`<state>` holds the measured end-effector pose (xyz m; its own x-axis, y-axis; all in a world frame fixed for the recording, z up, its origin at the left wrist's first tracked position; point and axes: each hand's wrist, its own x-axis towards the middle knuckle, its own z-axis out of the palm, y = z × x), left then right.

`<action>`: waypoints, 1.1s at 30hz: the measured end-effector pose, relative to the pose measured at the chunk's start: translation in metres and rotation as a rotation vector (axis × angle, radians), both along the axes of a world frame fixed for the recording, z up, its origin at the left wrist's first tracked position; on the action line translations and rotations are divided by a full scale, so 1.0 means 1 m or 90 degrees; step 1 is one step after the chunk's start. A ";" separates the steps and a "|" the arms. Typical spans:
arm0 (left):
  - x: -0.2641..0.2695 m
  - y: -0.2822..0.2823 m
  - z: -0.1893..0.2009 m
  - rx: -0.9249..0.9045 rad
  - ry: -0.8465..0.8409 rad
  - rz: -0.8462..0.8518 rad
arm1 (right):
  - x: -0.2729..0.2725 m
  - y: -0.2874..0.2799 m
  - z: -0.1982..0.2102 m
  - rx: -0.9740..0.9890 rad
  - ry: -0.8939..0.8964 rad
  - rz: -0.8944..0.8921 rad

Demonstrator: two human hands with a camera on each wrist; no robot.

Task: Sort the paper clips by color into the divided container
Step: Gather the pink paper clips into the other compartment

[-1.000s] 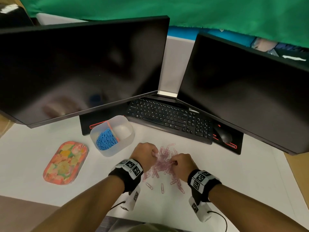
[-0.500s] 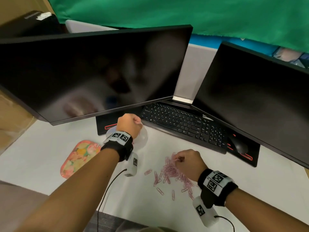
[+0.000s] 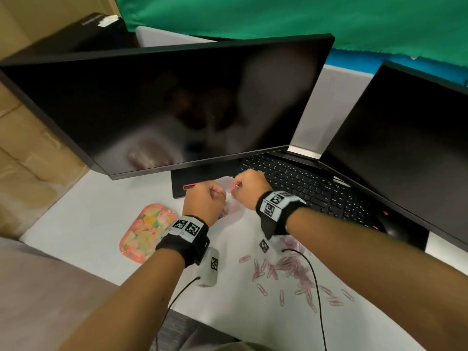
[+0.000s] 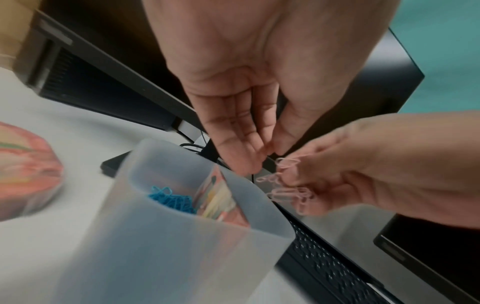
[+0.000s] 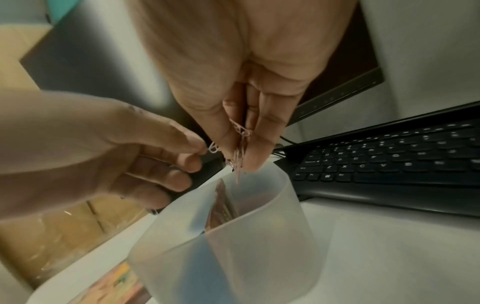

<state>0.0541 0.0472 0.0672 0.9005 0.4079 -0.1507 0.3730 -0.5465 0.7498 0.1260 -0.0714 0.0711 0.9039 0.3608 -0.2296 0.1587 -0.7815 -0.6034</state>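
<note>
A translucent divided container (image 4: 182, 246) stands on the white desk in front of the left monitor. One compartment holds blue paper clips (image 4: 171, 200). Both hands hover just above its rim (image 5: 233, 257). My right hand (image 3: 249, 188) pinches a bunch of pink paper clips (image 5: 240, 144) that dangle over the other compartment. My left hand (image 3: 206, 201) is curled beside it, and its fingertips pinch one pink clip (image 5: 213, 148). In the head view the hands hide most of the container (image 3: 234, 210). Several loose pink clips (image 3: 291, 269) lie on the desk below my right forearm.
A black keyboard (image 3: 304, 183) lies just right of the container, with a mouse (image 3: 395, 229) further right. Two dark monitors (image 3: 177, 105) stand behind. A flowered oval lid (image 3: 147, 231) lies to the left. Cardboard boxes (image 3: 25, 148) stand at the far left.
My right hand has left the pink pile and risen to the container with a bunch of clips. My left hand has stayed over the container. The head view has shifted left.
</note>
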 end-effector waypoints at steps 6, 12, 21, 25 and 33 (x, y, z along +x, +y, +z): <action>-0.026 0.003 -0.025 0.051 0.078 -0.122 | 0.011 0.020 -0.022 -0.036 0.068 0.003; -0.038 -0.017 -0.047 0.104 0.165 -0.312 | -0.005 -0.058 -0.023 0.036 -0.011 -0.041; -0.050 -0.064 -0.077 0.244 0.326 -0.513 | -0.074 -0.163 -0.084 -0.221 0.152 0.033; -0.053 -0.080 -0.083 0.239 0.316 -0.541 | -0.105 -0.153 -0.091 -0.171 0.095 0.143; -0.054 -0.088 -0.091 0.226 0.269 -0.613 | -0.139 -0.210 -0.080 -0.086 0.083 -0.037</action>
